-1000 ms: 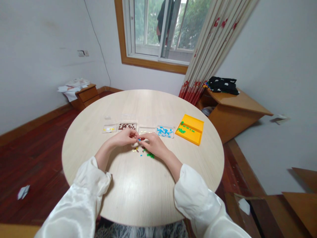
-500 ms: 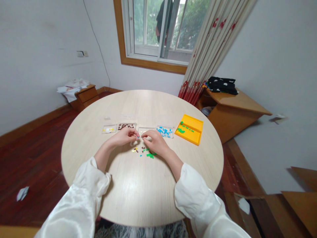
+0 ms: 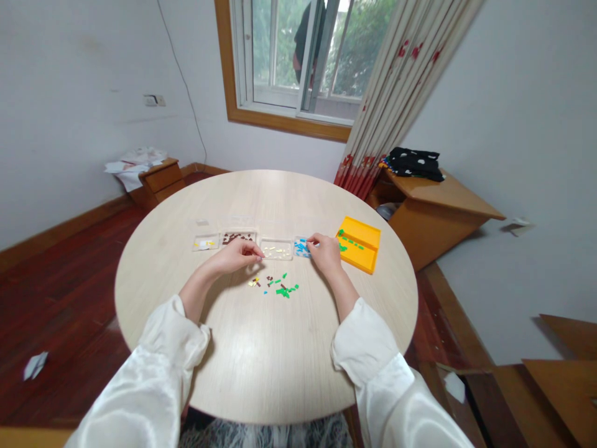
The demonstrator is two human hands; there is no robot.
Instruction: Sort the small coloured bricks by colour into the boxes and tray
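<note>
My left hand (image 3: 242,252) hovers over the table just in front of the clear boxes, thumb and fingers pinched. What it holds is too small to make out. My right hand (image 3: 327,252) is at the clear box of small blue bricks (image 3: 302,246), its fingertips pinched over the pieces and its palm covering the right part of that box. Between the hands stands a clear box of cream pieces (image 3: 276,250). Loose green bricks (image 3: 283,291) lie nearer me, with a few brown pieces (image 3: 269,280), yellow and cream pieces (image 3: 254,282) and a blue piece (image 3: 265,292).
Beyond my left hand are a clear box of brown pieces (image 3: 237,238) and one with yellow and white pieces (image 3: 205,242). A yellow open case (image 3: 361,252) with green pieces lies right of my right hand. All rest on a round wooden table (image 3: 261,354).
My right hand has moved right, from beside my left hand to the box of blue bricks. The cream pieces and more green bricks are now uncovered. My left hand has barely moved.
</note>
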